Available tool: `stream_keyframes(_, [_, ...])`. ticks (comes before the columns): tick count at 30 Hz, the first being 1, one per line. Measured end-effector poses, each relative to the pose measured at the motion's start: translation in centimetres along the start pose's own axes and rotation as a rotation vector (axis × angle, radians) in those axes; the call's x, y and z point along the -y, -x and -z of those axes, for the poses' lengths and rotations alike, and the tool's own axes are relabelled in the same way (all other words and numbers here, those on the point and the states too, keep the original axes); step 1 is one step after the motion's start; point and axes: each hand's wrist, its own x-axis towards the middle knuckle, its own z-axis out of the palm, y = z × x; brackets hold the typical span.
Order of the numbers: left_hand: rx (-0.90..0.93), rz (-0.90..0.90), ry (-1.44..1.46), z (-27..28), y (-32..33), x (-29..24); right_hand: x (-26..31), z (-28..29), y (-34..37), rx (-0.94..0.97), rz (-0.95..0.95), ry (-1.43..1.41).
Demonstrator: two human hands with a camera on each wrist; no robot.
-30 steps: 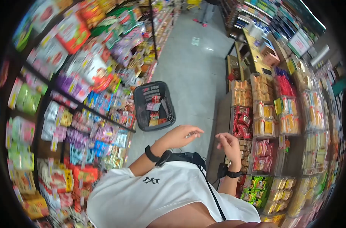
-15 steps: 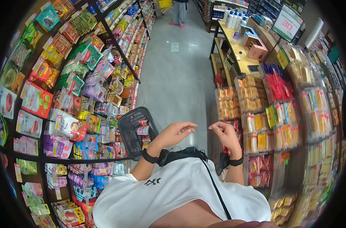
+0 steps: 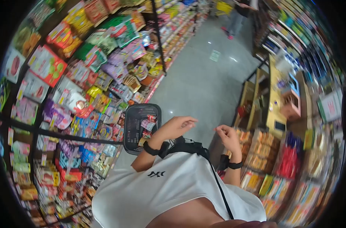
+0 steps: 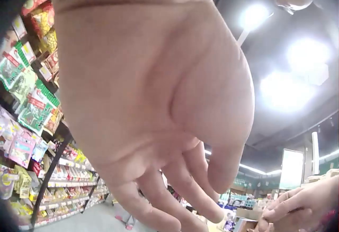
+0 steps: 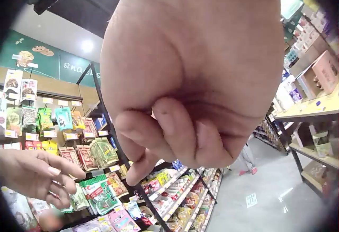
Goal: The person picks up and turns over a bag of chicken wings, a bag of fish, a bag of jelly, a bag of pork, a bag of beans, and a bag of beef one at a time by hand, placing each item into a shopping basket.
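Observation:
My left hand is held in front of my waist with its fingers relaxed and nothing in them. In the left wrist view its palm is bare and the fingers hang down. To its right, my right hand is raised, apart from the left. The right wrist view shows its fingers loosely curled toward a bare palm. Beyond my left forearm sits a black shopping basket, partly hidden by that arm, with several small packets inside.
Shelves of bagged snacks line the left side. Packaged breads and a wooden display table stand to the right. Up the grey-floored aisle a person stands near a yellow basket.
The view has shifted, and the basket now appears nearer my left forearm, partly behind it. Both hands stay in front of my waist, holding nothing, with only slight finger movement.

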Motion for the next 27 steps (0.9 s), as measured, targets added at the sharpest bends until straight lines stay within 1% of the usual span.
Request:
stream_keyframes(1, [-0.003, -0.024, 0.003, 1.0, -1.4, 0.0, 1.4, 0.4, -1.6, 0.007, 0.013, 0.018])
stream_keyframes(4, [-0.072, -0.053, -0.01, 3.8, -5.1, -0.5, 3.5, 1.4, -7.2, 0.047, 0.015, -0.02])
stream_keyframes(7, [-0.116, -0.076, -0.14, 6.4, -8.2, 0.7, 4.5, 1.7, -13.1, 0.11, 0.066, 0.089])
stream_keyframes(8, [-0.168, -0.06, -0.084, 6.7, -8.7, 0.7, 4.6, 1.8, -14.7, 0.128, 0.075, 0.115])
stream_keyframes(10, [-0.271, -0.026, 0.019, 7.7, -9.4, 0.0, 5.4, 1.7, -17.5, 0.214, 0.051, 0.06])
stream_keyframes(11, [-0.309, -0.026, 0.031, 8.1, -9.8, 0.4, 5.7, 1.5, -19.0, 0.257, 0.039, 0.03])
stream_keyframes(14, [-0.415, -0.009, 0.031, 9.4, -11.2, 1.6, 6.1, 1.1, -24.2, 0.344, 0.057, 0.059])
stream_keyframes(16, [-0.482, 0.031, -0.006, 10.4, -12.2, 1.9, 6.1, 0.9, -28.0, 0.396, 0.092, 0.082])
stream_keyframes(19, [-0.585, 0.002, -0.072, 11.4, -14.6, 3.5, 7.2, 1.2, -33.7, 0.507, 0.134, 0.117])
stream_keyframes(22, [-0.673, 0.096, -0.073, 12.5, -16.8, 2.8, 9.9, 1.1, -39.1, 0.629, 0.195, 0.143])
stream_keyframes(25, [-0.78, 0.096, -0.117, 13.1, -18.3, 2.9, 11.9, -0.3, -43.7, 0.743, 0.263, 0.179])
stream_keyframes(27, [-0.884, 0.108, -0.082, 12.7, -18.8, 2.4, 12.6, -2.1, -46.3, 0.836, 0.305, 0.198])
